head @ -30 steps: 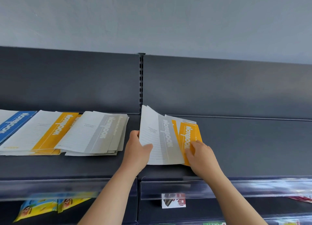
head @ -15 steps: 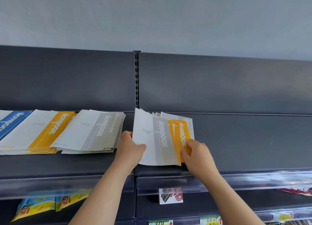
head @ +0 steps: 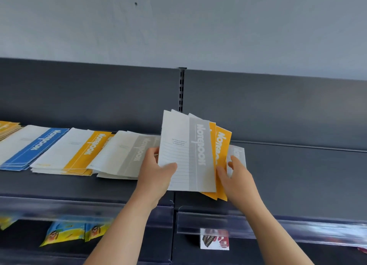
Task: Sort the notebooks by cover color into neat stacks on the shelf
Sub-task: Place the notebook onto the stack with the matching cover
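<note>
Raised higher, thin rectangular paper notebooks (head: 186,155) fan out.

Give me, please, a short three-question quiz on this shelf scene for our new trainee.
1. True or false: the left hand grips the bundle of notebooks by its left edge.
2. Which colour is the band on the front notebook of that bundle? A blue, B grey, C yellow.
3. Fill in: the stack lying on the shelf nearest that hand has a ____ band.
Key: 1 true; 2 B; 3 grey.
</note>
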The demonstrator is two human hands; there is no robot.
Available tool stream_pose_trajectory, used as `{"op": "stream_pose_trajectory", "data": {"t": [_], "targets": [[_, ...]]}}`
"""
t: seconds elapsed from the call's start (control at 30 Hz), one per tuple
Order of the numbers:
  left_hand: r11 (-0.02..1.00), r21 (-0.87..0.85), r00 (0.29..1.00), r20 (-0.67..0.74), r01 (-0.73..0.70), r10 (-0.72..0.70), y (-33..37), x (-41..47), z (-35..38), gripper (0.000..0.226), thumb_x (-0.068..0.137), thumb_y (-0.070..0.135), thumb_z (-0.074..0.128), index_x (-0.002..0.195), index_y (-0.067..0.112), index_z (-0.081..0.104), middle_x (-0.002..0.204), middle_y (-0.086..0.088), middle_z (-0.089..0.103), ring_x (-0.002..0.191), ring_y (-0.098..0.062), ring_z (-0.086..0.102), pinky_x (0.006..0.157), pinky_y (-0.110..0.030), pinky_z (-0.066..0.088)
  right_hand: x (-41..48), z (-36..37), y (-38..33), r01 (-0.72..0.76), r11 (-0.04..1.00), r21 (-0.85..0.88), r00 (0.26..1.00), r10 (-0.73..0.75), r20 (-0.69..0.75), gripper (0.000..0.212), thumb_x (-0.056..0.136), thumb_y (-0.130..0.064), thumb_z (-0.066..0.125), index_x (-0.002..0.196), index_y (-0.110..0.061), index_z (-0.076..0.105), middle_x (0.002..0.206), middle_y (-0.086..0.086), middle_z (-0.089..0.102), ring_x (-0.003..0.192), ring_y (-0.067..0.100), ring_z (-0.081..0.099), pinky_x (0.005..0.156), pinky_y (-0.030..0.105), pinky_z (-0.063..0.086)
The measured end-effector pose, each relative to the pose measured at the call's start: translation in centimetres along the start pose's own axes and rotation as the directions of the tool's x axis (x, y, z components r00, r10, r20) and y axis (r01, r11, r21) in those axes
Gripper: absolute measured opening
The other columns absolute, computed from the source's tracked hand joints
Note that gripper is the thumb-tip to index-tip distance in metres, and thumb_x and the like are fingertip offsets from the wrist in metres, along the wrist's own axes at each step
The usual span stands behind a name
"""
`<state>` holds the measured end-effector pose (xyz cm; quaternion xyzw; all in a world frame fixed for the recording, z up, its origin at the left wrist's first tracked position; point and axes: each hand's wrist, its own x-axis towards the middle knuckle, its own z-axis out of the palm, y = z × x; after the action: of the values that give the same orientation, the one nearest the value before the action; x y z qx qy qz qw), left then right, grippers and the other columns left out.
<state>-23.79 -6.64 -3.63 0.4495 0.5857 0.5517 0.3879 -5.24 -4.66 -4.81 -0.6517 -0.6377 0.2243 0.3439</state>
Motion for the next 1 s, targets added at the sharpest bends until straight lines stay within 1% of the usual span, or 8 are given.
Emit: {"op": "stream_pose_trajectory", "data": {"t": [0.1, 0.2, 0.3, 0.43, 0.53, 0.7, 0.93, 1.0], "targets": [[0.999, -0.036, 0.999, -0.037, -0.015, 0.013, 0.3, -0.2, -2.1, 0.037, 0.087, 0.008, 0.064, 0.111, 0.028, 0.045, 0.105, 0.009, 0.061, 0.097, -0.012, 0.059, 0.064, -0.021, 0.050, 0.5, 1.5, -1.4, 0.035, 0.999, -0.012, 0.999, -0.035, 0.009, 0.021, 0.097, -0.033, 0.037, 0.092, -0.016, 0.047, 0.089, -0.001, 0.059, 0.075, 0.018, 0.056, 0.064, 0.033, 0.047], [0.998, -0.059, 0.996, -0.089, -0.034, 0.029, 0.6, -0.2, -4.8, 0.038, 0.087, 0.010, 0.065, 0.113, 0.028, 0.045, 0.105, 0.009, 0.061, 0.096, -0.012, 0.059, 0.063, -0.020, 0.050, 0.3, 3.0, -3.6, 0.069, 0.993, 0.101, 0.997, -0.073, 0.037, 0.022, 0.097, -0.028, 0.039, 0.077, -0.020, 0.040, 0.072, -0.003, 0.051, 0.060, 0.010, 0.045, 0.049, 0.023, 0.033], [0.997, -0.054, 0.987, -0.154, -0.047, 0.038, 0.5, 0.0, -8.1, 0.037, 0.087, 0.011, 0.066, 0.114, 0.028, 0.047, 0.106, 0.010, 0.063, 0.097, -0.012, 0.061, 0.062, -0.019, 0.049, 0.0, 4.6, -6.5, 0.151, 0.956, 0.252, 0.986, -0.163, 0.027, 0.004, 0.095, -0.026, 0.046, 0.093, -0.023, 0.048, 0.083, -0.009, 0.058, 0.069, 0.005, 0.056, 0.047, 0.015, 0.037], [0.998, -0.044, 0.974, -0.224, -0.050, 0.038, 0.0, 0.0, -12.9, 0.032, 0.086, 0.009, 0.064, 0.111, 0.026, 0.054, 0.106, 0.010, 0.066, 0.095, -0.008, 0.063, 0.062, -0.018, 0.049, -0.4, 7.6, -10.3, 0.220, 0.903, 0.369, 0.966, -0.254, 0.046, 0.028, 0.090, -0.022, 0.056, 0.116, -0.030, 0.049, 0.099, -0.017, 0.061, 0.087, 0.003, 0.061, 0.060, 0.017, 0.049], [0.999, -0.022, 0.958, -0.285, -0.044, 0.036, -0.4, 0.3, -17.4, 0.031, 0.087, 0.010, 0.065, 0.113, 0.023, 0.054, 0.105, 0.011, 0.065, 0.094, -0.007, 0.062, 0.061, -0.017, 0.047, -0.9, 10.9, -13.4, 0.224, 0.887, 0.403, 0.956, -0.281, 0.087, 0.035, 0.089, -0.020, 0.058, 0.120, -0.033, 0.049, 0.102, -0.017, 0.063, 0.091, 0.004, 0.062, 0.071, 0.025, 0.054], [0.995, 0.095, 0.952, -0.302, -0.025, 0.052, -0.9, 1.5, -24.9, 0.024, 0.088, 0.012, 0.062, 0.109, 0.023, 0.057, 0.104, 0.010, 0.066, 0.095, -0.010, 0.062, 0.062, -0.019, 0.048, -2.1, 16.6, -18.6, 0.187, 0.881, 0.434, 0.955, -0.266, 0.129, 0.036, 0.091, -0.020, 0.057, 0.124, -0.032, 0.049, 0.104, -0.012, 0.063, 0.089, 0.007, 0.062, 0.058, 0.018, 0.052], [0.966, 0.256, 0.973, -0.218, -0.021, 0.079, -1.5, 4.9, -33.7, 0.024, 0.090, 0.013, 0.059, 0.112, 0.022, 0.053, 0.107, 0.011, 0.060, 0.092, -0.006, 0.057, 0.058, -0.014, 0.043, -3.2, 23.4, -23.9, 0.162, 0.924, 0.347, 0.969, -0.216, 0.122, 0.037, 0.091, -0.024, 0.058, 0.126, -0.029, 0.047, 0.110, -0.008, 0.063, 0.092, 0.014, 0.063, 0.070, 0.027, 0.057], [0.957, 0.288, 0.982, -0.172, -0.025, 0.077, -1.9, 6.2, -35.2, 0.023, 0.091, 0.014, 0.059, 0.112, 0.023, 0.051, 0.110, 0.010, 0.059, 0.096, -0.007, 0.055, 0.058, -0.013, 0.042, -3.4, 24.7, -24.9, 0.157, 0.937, 0.313, 0.975, -0.197, 0.102, 0.032, 0.091, -0.023, 0.058, 0.122, -0.027, 0.049, 0.109, -0.009, 0.062, 0.090, 0.011, 0.062, 0.065, 0.020, 0.052]]}}
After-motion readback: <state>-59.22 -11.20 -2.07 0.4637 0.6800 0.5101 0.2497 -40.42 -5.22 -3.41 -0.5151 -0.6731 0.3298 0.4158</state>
